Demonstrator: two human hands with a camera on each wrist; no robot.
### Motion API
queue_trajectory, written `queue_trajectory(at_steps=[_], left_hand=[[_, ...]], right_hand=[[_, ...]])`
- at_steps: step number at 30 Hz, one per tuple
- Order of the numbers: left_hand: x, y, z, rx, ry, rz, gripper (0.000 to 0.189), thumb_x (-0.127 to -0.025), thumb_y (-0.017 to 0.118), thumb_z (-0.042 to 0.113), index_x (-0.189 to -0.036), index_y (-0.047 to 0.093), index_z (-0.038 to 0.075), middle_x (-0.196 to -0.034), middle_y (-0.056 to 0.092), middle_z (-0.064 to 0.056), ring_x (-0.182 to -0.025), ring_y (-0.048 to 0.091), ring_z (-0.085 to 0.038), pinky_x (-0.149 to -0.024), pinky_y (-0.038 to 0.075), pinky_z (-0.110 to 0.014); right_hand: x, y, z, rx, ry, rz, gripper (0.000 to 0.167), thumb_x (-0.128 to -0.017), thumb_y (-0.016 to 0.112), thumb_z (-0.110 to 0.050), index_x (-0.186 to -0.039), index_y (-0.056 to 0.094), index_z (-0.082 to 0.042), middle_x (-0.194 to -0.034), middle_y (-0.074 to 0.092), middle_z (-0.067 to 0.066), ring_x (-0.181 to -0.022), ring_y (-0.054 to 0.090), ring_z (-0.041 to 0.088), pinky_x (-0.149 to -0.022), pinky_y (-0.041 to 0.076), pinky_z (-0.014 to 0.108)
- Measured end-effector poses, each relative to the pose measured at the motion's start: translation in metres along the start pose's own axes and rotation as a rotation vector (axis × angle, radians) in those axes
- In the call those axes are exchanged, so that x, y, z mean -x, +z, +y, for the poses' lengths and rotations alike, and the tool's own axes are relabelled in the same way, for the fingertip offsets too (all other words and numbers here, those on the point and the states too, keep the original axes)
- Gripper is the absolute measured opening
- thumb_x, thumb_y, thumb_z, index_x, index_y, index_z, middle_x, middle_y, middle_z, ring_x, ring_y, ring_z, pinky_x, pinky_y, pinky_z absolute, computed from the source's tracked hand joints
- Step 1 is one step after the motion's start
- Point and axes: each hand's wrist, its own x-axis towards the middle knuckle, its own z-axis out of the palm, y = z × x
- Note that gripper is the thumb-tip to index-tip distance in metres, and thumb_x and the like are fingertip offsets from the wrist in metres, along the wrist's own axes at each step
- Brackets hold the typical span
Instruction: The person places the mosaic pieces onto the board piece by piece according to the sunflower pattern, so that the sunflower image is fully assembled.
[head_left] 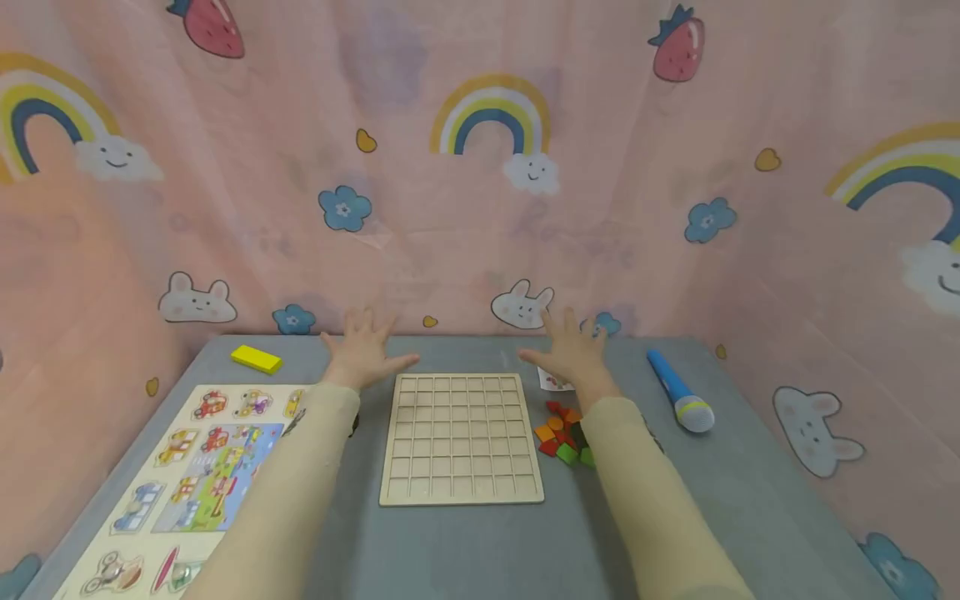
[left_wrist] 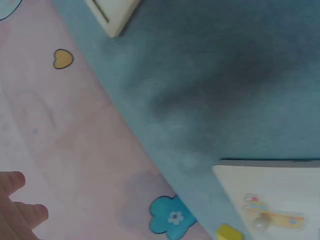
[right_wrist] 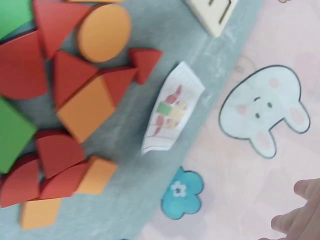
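Observation:
Both arms reach forward over the table with fingers spread. My left hand (head_left: 363, 352) is held near the far left corner of a wooden grid board (head_left: 461, 439) and holds nothing. On the other side, my right hand (head_left: 576, 358) is spread above a small printed card (head_left: 553, 381), also holding nothing. The right wrist view shows that card (right_wrist: 169, 110) curling up slightly, with a red, green and yellow pattern. A heap of flat coloured shapes (head_left: 562, 433) lies right of the board, partly hidden by the right sleeve. Among them are red triangles (right_wrist: 75, 77) and an orange disc (right_wrist: 104, 33).
At left lies a vehicle picture puzzle board (head_left: 168, 429), partly covered by the left sleeve. A yellow block (head_left: 257, 359) is beyond it. On the right lies a blue toy microphone (head_left: 680, 392). A pink patterned curtain (head_left: 480, 233) hangs behind the grey table (head_left: 465, 550).

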Motion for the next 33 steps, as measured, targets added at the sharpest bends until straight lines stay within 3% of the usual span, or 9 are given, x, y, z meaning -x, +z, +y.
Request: queue_trajectory(at_steps=[5,11,14,17,20,23,28,33], left_hand=[[0.011,0.011,-0.007,0.043,-0.005,-0.015,0.089,-0.081,0.044,0.071,-0.15,0.015,0.022,-0.152,0.009,-0.022,-0.137,0.004,-0.05,-0.086,0.014,-0.08],[0.023,0.019,-0.009,0.22,0.017,0.003,0.091,-0.083,0.046,0.066,-0.15,0.009,0.018,-0.151,0.011,-0.024,-0.134,0.015,-0.051,-0.093,0.02,-0.073],[0.035,0.02,-0.005,0.369,0.043,0.031,0.089,-0.085,0.05,0.06,-0.15,0.007,0.017,-0.151,0.016,-0.022,-0.135,0.02,-0.046,-0.1,0.023,-0.065],[0.051,0.022,0.001,0.561,0.056,0.053,0.083,-0.088,0.054,0.049,-0.15,0.008,0.018,-0.146,0.029,-0.022,-0.13,0.032,-0.042,-0.099,0.031,-0.058],[0.069,0.026,0.008,0.742,0.042,0.074,0.076,-0.09,0.056,0.035,-0.15,0.013,0.013,-0.129,0.046,-0.022,-0.109,0.051,-0.036,-0.088,0.043,-0.048],[0.087,0.032,0.011,0.889,-0.02,0.042,0.072,-0.091,0.056,0.024,-0.148,0.017,0.007,-0.106,0.056,-0.02,-0.082,0.056,-0.026,-0.074,0.047,-0.035],[0.11,0.047,0.008,0.916,-0.144,-0.086,0.073,-0.089,0.06,0.027,-0.146,0.02,0.004,-0.08,0.056,-0.011,-0.06,0.052,-0.014,-0.058,0.046,-0.027],[0.124,0.062,0.001,0.861,-0.188,-0.159,0.082,-0.082,0.069,0.032,-0.145,0.025,0.004,-0.069,0.051,-0.004,-0.054,0.045,-0.012,-0.051,0.04,-0.027]], right_hand=[[0.007,0.007,0.018,-0.016,0.022,-0.012,0.096,-0.077,0.035,-0.079,-0.15,0.012,-0.021,-0.152,0.009,0.024,-0.132,0.011,0.057,-0.099,0.012,0.071],[0.017,0.013,0.038,-0.132,0.068,-0.052,0.095,-0.082,0.039,-0.072,-0.15,0.012,-0.011,-0.149,0.013,0.028,-0.13,0.021,0.054,-0.1,0.022,0.065],[0.023,0.018,0.046,-0.216,0.096,-0.087,0.095,-0.082,0.04,-0.071,-0.15,0.01,-0.01,-0.15,0.014,0.027,-0.133,0.02,0.048,-0.103,0.02,0.062],[0.03,0.022,0.052,-0.313,0.144,-0.122,0.097,-0.082,0.041,-0.071,-0.15,0.009,-0.009,-0.151,0.014,0.024,-0.136,0.015,0.044,-0.105,0.016,0.06],[0.036,0.025,0.056,-0.385,0.188,-0.146,0.096,-0.083,0.042,-0.069,-0.15,0.009,-0.009,-0.152,0.014,0.022,-0.138,0.013,0.042,-0.107,0.014,0.059],[0.04,0.026,0.059,-0.436,0.225,-0.169,0.092,-0.085,0.044,-0.064,-0.149,0.012,-0.006,-0.151,0.015,0.022,-0.137,0.014,0.042,-0.107,0.014,0.058],[0.044,0.026,0.065,-0.513,0.262,-0.196,0.087,-0.088,0.044,-0.059,-0.147,0.017,-0.001,-0.149,0.019,0.025,-0.135,0.019,0.043,-0.107,0.018,0.057],[0.048,0.028,0.072,-0.578,0.273,-0.218,0.079,-0.091,0.046,-0.05,-0.145,0.019,0.002,-0.148,0.022,0.026,-0.132,0.025,0.044,-0.105,0.023,0.057]])
